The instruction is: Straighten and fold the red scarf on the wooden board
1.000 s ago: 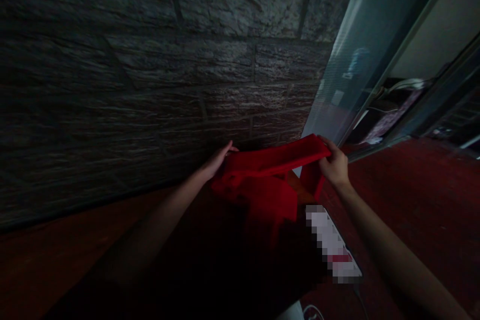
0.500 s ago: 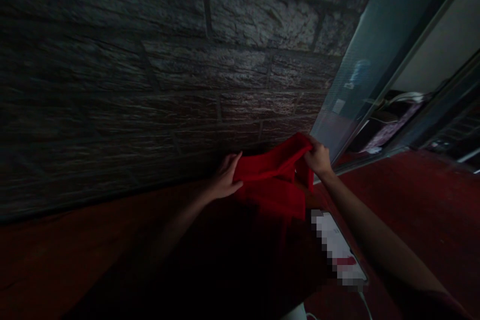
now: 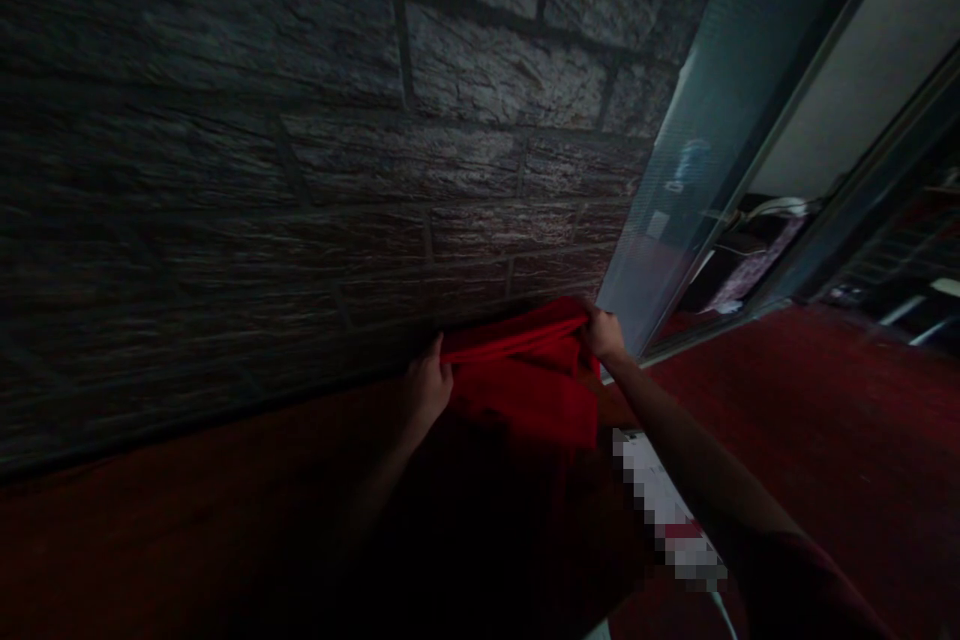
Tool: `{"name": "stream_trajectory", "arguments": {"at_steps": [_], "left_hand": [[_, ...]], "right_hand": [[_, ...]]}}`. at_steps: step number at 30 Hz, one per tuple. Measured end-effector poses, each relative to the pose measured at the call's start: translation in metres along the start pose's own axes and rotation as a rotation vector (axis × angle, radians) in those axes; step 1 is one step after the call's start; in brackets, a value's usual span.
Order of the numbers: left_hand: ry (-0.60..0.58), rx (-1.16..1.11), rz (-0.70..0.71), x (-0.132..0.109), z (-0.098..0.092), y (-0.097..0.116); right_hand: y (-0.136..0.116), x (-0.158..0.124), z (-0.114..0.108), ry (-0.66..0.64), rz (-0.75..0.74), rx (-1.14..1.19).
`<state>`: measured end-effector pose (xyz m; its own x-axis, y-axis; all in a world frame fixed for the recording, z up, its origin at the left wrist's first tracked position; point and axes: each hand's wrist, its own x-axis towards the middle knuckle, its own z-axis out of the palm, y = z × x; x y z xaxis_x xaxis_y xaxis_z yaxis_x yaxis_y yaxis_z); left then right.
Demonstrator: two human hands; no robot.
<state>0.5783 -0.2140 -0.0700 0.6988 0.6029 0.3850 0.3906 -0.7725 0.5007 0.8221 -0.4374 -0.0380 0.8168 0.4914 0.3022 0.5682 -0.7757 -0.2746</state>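
Observation:
A red cloth (image 3: 525,395) lies partly on the dark brown surface in front of me, with its far edge raised and stretched between my hands. My left hand (image 3: 429,385) is closed on the left end of that edge, thumb on top. At the right end, my right hand (image 3: 604,333) is closed around the other corner. A short flap of cloth hangs just beneath the right hand. The near part of the cloth fades into deep shadow, so its full shape is hidden.
A rough stone-block wall (image 3: 337,160) rises right behind the cloth. A phone with a blurred screen (image 3: 667,505) and a white cable (image 3: 721,612) lies under my right forearm. To the right are a glass door panel (image 3: 682,160) and a red floor (image 3: 787,420).
Both hands have lowered slightly, and the held edge is now straighter and more taut. My left hand has gone from spread fingers to a closed grip. The view has shifted a little.

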Motion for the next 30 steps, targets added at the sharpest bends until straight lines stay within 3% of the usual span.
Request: {"name": "stream_trajectory", "arguments": {"at_steps": [5, 15, 30], "left_hand": [[0.018, -0.032, -0.037, -0.002, 0.01, -0.012], [0.134, -0.243, -0.096, -0.016, 0.038, -0.039], [0.168, -0.381, -0.016, -0.027, 0.047, -0.049]], "right_hand": [[0.01, -0.007, 0.024, -0.078, -0.006, -0.058], [0.0, 0.003, 0.025, -0.11, 0.003, -0.139], [0.042, 0.008, 0.071, -0.29, 0.035, -0.049]]}}
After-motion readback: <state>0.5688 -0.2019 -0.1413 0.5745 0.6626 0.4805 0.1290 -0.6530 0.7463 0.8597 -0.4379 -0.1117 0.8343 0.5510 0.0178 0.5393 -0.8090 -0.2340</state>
